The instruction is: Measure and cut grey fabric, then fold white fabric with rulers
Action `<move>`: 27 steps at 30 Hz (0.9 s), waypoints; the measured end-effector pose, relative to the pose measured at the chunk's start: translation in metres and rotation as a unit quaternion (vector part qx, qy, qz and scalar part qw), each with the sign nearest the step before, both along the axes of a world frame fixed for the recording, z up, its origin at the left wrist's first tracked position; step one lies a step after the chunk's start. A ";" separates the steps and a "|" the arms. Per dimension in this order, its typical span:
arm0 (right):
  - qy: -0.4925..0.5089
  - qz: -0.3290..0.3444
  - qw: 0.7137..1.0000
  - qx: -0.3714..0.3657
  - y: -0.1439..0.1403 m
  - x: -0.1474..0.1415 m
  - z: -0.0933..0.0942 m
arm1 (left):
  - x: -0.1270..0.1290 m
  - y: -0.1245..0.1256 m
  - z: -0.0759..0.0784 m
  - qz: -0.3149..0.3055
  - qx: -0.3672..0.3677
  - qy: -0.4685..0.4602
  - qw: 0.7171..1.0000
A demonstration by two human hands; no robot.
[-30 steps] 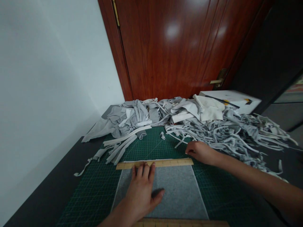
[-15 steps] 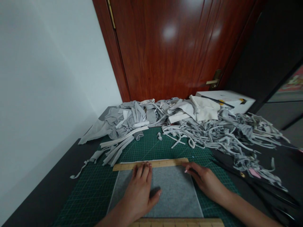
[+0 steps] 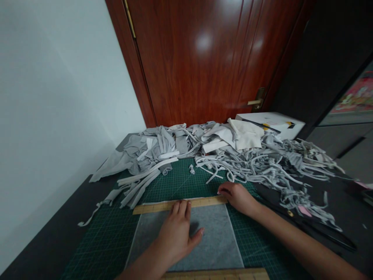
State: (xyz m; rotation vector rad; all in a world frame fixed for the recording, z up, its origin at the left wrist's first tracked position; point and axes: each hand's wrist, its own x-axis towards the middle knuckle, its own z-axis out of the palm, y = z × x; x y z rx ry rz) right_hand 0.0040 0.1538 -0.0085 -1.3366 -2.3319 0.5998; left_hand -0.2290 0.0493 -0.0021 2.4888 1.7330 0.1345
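R hand [image 3: 237, 196] back at ruler [image 3: 179, 204] end.

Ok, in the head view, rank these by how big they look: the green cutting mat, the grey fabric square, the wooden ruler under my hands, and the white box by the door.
1. Green cutting mat
2. Grey fabric square
3. Wooden ruler and white box: look similar, and the box is farther off, so unranked.

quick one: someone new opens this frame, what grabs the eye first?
Probably the big heap of grey fabric strips sprawling across the far side of the green cutting mat, below the red-brown door. Next, up close, the left hand lies flat on a grey fabric sheet, fingertips on a wooden ruler whose right end meets the right hand.
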 end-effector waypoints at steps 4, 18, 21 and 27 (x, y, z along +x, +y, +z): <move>-0.050 0.026 0.998 -0.003 0.002 -0.007 0.005 | 0.011 0.003 -0.002 0.005 -0.009 0.005 1.000; -0.145 0.097 0.983 0.051 0.005 -0.016 0.006 | 0.030 0.011 -0.004 0.031 -0.016 0.025 0.999; -0.161 0.115 0.979 0.055 0.007 -0.018 0.009 | 0.033 0.012 -0.004 0.042 -0.014 0.027 0.999; -0.196 0.127 0.970 0.064 0.009 -0.018 0.013 | 0.035 0.012 -0.006 0.043 -0.005 0.029 0.999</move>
